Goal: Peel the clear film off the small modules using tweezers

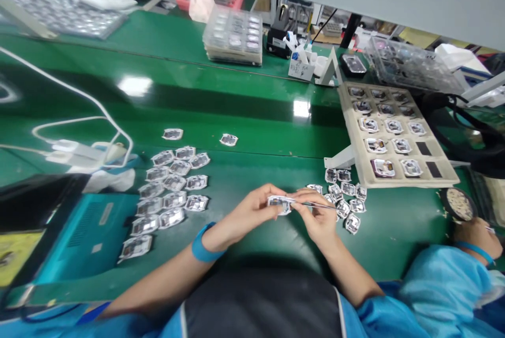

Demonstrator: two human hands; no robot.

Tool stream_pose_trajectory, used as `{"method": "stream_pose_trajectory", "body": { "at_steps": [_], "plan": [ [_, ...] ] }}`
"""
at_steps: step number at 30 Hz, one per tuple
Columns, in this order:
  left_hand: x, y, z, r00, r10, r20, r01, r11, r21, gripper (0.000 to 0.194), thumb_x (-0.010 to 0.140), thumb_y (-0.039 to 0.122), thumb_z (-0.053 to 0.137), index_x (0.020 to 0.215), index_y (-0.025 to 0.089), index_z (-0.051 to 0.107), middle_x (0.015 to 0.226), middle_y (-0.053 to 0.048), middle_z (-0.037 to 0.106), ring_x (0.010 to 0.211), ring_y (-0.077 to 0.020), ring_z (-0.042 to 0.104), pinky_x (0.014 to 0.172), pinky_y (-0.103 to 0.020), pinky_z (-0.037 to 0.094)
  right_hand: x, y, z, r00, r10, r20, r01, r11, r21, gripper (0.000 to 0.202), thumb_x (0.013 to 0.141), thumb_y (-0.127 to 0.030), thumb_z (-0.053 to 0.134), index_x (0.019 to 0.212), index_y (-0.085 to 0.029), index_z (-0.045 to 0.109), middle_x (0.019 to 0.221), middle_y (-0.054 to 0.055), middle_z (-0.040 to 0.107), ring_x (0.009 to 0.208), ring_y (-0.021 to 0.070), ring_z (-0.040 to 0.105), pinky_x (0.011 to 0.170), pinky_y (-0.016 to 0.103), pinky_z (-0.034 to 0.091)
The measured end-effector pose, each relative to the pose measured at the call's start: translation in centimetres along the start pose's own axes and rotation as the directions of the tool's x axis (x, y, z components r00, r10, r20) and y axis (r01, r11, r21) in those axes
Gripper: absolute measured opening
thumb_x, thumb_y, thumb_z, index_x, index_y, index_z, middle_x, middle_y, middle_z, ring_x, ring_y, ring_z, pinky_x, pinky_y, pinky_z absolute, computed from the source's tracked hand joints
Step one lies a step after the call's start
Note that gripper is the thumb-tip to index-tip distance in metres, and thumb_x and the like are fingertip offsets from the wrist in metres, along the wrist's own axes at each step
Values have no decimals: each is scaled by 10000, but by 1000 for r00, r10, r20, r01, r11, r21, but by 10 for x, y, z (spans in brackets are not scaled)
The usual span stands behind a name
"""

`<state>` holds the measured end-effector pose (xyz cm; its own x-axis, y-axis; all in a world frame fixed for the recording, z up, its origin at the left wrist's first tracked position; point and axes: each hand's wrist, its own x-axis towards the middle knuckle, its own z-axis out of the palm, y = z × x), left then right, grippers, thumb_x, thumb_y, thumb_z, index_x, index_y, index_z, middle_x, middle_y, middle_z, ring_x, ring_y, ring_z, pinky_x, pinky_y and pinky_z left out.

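Near the middle of the green bench, my left hand (252, 209) is closed on a small white-framed part (279, 203) with a grey centre. My right hand (317, 215) pinches thin metal tweezers (315, 205), whose tips meet the top right of that part. A blue band circles my left wrist. Rows of similar parts (173, 182) lie to the left of my hands. More of them (347, 188) are grouped just beyond my right hand, which hides some.
A beige tray (398, 185) of parts leans tilted at the right. White cables and a charger (74, 153) lie left, above a teal box (92, 238). Another person's hand (478, 237) is at the far right, beside a round dish (460, 204). Stacked clear trays (233, 38) stand behind.
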<state>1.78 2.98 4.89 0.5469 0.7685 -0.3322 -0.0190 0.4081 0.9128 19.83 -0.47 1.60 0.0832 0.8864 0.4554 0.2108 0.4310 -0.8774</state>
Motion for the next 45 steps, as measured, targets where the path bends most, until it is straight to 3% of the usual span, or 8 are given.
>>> {"method": "stream_pose_trajectory", "body": {
  "at_steps": [7, 14, 18, 22, 27, 30, 38, 45],
  "plan": [
    [15, -30, -4, 992, 128, 9, -128, 983, 132, 346, 747, 294, 737, 1013, 181, 547, 829, 4, 629, 727, -139, 583, 678, -265, 453, 0, 13, -3, 998, -52, 24, 55, 991, -123, 110, 838, -148, 706, 903, -237, 708, 856, 36, 795, 793, 225, 755, 886, 487, 586],
    [62, -32, -37, 940, 295, -175, -173, 849, 499, 254, 769, 251, 731, 983, 175, 618, 843, -26, 673, 757, -181, 603, 709, -304, 475, -10, 34, -7, 997, 17, -75, -28, 989, -145, 118, 837, -157, 704, 921, -238, 714, 893, 41, 778, 897, 236, 726, 893, 480, 579],
    [100, -18, -68, 839, 441, -319, -104, 706, 701, 293, 794, 226, 739, 1079, 187, 687, 1204, -122, 651, 1197, -304, 510, 1048, -453, 362, -13, 34, -7, 998, 49, -39, -55, 986, -156, 115, 844, -169, 700, 932, -240, 719, 904, 59, 761, 896, 240, 719, 815, 445, 590],
    [122, -9, -97, 746, 512, -425, 46, 598, 800, 480, 791, 258, 762, 1240, 138, 642, 1417, -194, 529, 1363, -360, 344, 1146, -487, 223, -13, 32, -5, 999, 30, -25, -34, 984, -176, 107, 852, -168, 694, 927, -242, 711, 895, 54, 754, 876, 229, 720, 792, 421, 584],
    [113, -5, -136, 622, 539, -568, 253, 548, 797, 749, 778, 416, 767, 1378, 57, 498, 1537, -282, 368, 1430, -453, 221, 1145, -566, 160, -11, 32, -4, 1000, 9, -16, -12, 983, -185, 106, 862, -164, 685, 936, -237, 701, 901, 41, 755, 875, 211, 723, 795, 386, 586],
    [101, -4, -157, 556, 507, -659, 360, 567, 741, 638, 735, 339, 786, 1252, 31, 576, 1488, -333, 397, 1401, -522, 231, 1102, -648, 172, -11, 32, -4, 1000, 3, 4, -2, 981, -192, 113, 868, -159, 682, 951, -235, 697, 907, 34, 755, 881, 195, 720, 807, 362, 586],
    [79, -3, -151, 597, 450, -664, 247, 684, 686, 296, 732, 207, 689, 1007, 166, 589, 956, -106, 681, 1029, -317, 619, 920, -440, 453, -11, 36, -7, 999, 31, -18, -34, 978, -206, 103, 870, -169, 685, 949, -230, 707, 924, 44, 751, 908, 196, 713, 832, 366, 574],
    [54, -7, -79, 887, 187, -423, 7, 909, 417, 406, 807, 431, 611, 1100, 151, 583, 745, -9, 632, 565, -168, 642, 476, -257, 434, -5, 28, -10, 974, 126, -187, -143, 987, -78, 34, 850, -222, 711, 883, -220, 716, 870, 51, 738, 870, 201, 709, 782, 359, 581]
  ]
}}
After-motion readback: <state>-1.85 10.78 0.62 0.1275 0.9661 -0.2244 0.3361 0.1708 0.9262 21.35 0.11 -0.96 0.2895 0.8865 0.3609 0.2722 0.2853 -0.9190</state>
